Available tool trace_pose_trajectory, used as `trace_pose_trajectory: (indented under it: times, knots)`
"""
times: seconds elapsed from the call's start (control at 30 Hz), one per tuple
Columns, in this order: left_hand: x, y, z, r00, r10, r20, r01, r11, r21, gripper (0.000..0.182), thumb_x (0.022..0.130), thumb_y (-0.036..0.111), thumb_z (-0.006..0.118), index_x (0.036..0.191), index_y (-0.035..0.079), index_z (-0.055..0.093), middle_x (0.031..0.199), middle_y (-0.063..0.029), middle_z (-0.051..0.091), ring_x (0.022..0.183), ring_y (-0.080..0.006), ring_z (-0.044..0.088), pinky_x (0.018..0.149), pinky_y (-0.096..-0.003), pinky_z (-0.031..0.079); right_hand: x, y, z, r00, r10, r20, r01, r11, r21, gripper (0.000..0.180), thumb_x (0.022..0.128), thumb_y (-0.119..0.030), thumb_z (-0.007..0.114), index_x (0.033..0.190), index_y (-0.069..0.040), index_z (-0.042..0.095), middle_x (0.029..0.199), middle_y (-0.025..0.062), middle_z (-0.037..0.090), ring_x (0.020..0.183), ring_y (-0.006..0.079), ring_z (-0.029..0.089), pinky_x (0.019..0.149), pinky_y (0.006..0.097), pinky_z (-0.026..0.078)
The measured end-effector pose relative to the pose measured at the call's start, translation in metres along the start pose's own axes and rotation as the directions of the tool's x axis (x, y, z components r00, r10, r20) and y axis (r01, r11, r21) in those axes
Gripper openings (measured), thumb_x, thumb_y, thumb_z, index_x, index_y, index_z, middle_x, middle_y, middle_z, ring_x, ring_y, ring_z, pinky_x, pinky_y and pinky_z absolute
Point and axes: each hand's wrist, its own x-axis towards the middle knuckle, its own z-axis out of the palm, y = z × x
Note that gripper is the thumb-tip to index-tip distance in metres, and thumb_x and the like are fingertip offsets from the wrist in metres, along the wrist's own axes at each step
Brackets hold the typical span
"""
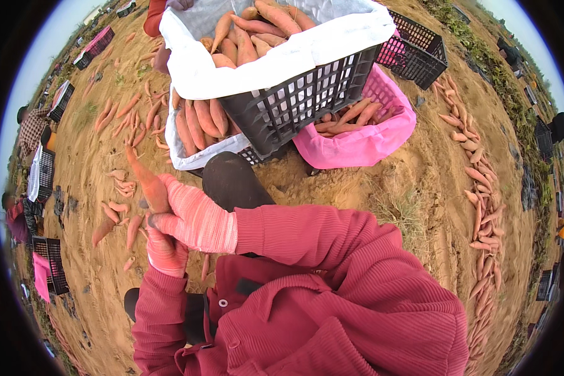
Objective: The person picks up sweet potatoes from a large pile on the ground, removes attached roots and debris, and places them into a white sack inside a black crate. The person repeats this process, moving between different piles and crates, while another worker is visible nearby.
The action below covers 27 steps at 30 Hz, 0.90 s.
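Note:
Both my hands wear pink and white knitted gloves and are close together left of my knee. My right hand (195,216) is closed around the lower part of a long sweet potato (149,184), whose thin tip points up and left. My left hand (167,251) is just below, against my right hand; its fingers are partly hidden, and I cannot tell whether it grips anything. Beyond my knee, a black plastic crate (301,101) with a white liner (282,66), full of sweet potatoes, rests tilted over a white-lined crate (183,162) and a pink-lined crate (357,152).
Loose sweet potatoes (132,230) lie on the sandy soil at left, and a long row of them (486,211) runs along the right. Behind the pink liner stands another black crate (416,61). Another person's red sleeve (154,19) shows beside the tilted crate. More people and crates are farther off.

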Motion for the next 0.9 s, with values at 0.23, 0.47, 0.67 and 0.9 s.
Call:
trace_pose_trajectory:
  times: [0.23,0.47,0.67,0.9]
  knots:
    - [-0.015,0.001,0.003,0.831,0.327,0.450,-0.472,-0.014,0.881,0.072,0.077,0.009,0.073,0.137,0.006,0.034,0.094,-0.0102,0.066,0.081,-0.0259,0.069,0.067,-0.0331,0.052,0.001,-0.016,-0.021,0.986,0.136,0.098,-0.160,0.938,0.308,0.038,0.086,-0.004,0.058,0.121,0.002,0.044,0.108,0.0079,0.056,0.100,0.0141,0.054,0.089,0.0318,0.046]
    - [-0.032,0.007,0.013,0.875,0.169,0.453,-0.449,-0.064,0.891,0.074,0.076,0.008,0.071,0.137,-0.001,0.031,0.081,-0.0149,0.065,0.070,-0.0349,0.067,0.059,-0.0363,0.051,-0.021,-0.020,-0.031,0.983,0.133,0.130,-0.167,0.937,0.308,0.040,0.086,-0.006,0.059,0.123,0.001,0.044,0.109,0.0073,0.056,0.100,0.0147,0.054,0.090,0.0316,0.046]
    - [-0.050,-0.003,0.017,0.794,0.060,0.605,-0.599,-0.095,0.795,0.087,0.073,-0.006,0.065,0.144,-0.005,0.015,0.083,-0.0110,0.062,0.065,-0.0238,0.063,0.061,-0.0295,0.050,-0.049,-0.002,-0.027,0.963,0.213,0.163,-0.264,0.866,0.424,0.052,0.090,-0.016,0.059,0.133,0.001,0.036,0.121,0.0115,0.054,0.114,0.0180,0.051,0.100,0.0344,0.041]
    - [-0.052,0.023,0.029,0.594,0.180,0.784,-0.715,-0.328,0.617,0.056,0.071,0.007,0.060,0.127,0.004,0.055,0.078,-0.0060,0.058,0.051,-0.0190,0.050,0.045,-0.0331,0.041,-0.046,-0.002,-0.035,0.900,0.404,-0.165,-0.203,0.722,0.661,0.051,0.087,-0.030,0.065,0.122,-0.001,0.042,0.104,0.0129,0.057,0.081,0.0203,0.060,0.074,0.0357,0.052]
